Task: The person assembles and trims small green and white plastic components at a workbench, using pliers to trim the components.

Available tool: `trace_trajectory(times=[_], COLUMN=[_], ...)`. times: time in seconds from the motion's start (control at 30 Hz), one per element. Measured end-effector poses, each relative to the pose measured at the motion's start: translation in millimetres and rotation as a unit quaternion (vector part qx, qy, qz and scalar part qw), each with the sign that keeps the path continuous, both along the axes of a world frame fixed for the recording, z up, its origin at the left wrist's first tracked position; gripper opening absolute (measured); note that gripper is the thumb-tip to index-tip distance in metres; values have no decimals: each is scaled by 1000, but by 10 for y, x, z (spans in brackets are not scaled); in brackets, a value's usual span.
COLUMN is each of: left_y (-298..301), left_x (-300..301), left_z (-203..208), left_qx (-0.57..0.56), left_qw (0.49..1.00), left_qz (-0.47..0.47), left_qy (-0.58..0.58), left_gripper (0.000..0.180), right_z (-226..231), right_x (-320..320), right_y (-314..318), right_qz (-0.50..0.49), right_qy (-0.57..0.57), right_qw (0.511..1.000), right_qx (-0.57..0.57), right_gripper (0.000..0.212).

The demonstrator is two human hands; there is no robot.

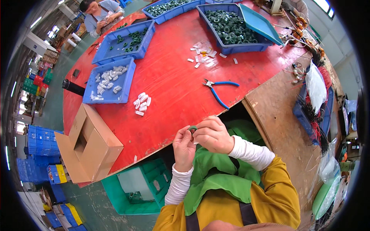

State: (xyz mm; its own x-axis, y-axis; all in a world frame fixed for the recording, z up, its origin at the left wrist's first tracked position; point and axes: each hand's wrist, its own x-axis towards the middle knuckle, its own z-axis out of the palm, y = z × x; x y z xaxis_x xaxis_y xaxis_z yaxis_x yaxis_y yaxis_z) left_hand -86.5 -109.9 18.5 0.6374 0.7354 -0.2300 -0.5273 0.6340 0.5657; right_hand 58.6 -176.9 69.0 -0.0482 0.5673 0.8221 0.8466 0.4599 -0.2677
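Note:
My left hand [184,148] and my right hand [213,134] meet just below the edge of the red table [169,88], both pinching a small dark green ring [192,128] between the fingertips. White sleeves cover both forearms. A little pile of white plastic pieces [142,103] lies on the table just beyond my hands. Blue-handled pliers [218,89] rest to the right of that pile.
Blue trays hold white pieces [110,81] and green rings [127,40], [231,27]. An open cardboard box [90,144] hangs at the table's left edge. A green crate [138,188] stands on the floor below. Another person [101,13] works at the far side.

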Motion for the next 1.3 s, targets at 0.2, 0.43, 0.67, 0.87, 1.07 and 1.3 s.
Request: trace_trajectory(times=[0.2,0.43,0.67,0.87,1.07,1.3], left_y=[166,196,199,162,150,117], left_x=[26,57,109,134,126,99], left_z=[-60,-105,-78,-80,-40,9], left_qx=[-54,-71,-21,39,109,70], left_qw=[997,995,998,999,994,996], left_qz=[-8,-5,-8,14,25,-7], left_qy=[-60,-71,-58,-25,-3,-54], left_gripper=[17,17,16,17,18,18], right_z=[-250,-212,-259,-129,-49,10], right_x=[-131,-9,60,115,139,126], right_y=[-11,100,120,127,138,56], right_qz=[-29,22,39,32,43,63], right_qy=[47,50,53,200,264,256], right_qw=[998,998,997,975,956,956], right_qx=[-38,-39,-28,-91,-122,-127], right_gripper=[16,16,18,22,21,18])
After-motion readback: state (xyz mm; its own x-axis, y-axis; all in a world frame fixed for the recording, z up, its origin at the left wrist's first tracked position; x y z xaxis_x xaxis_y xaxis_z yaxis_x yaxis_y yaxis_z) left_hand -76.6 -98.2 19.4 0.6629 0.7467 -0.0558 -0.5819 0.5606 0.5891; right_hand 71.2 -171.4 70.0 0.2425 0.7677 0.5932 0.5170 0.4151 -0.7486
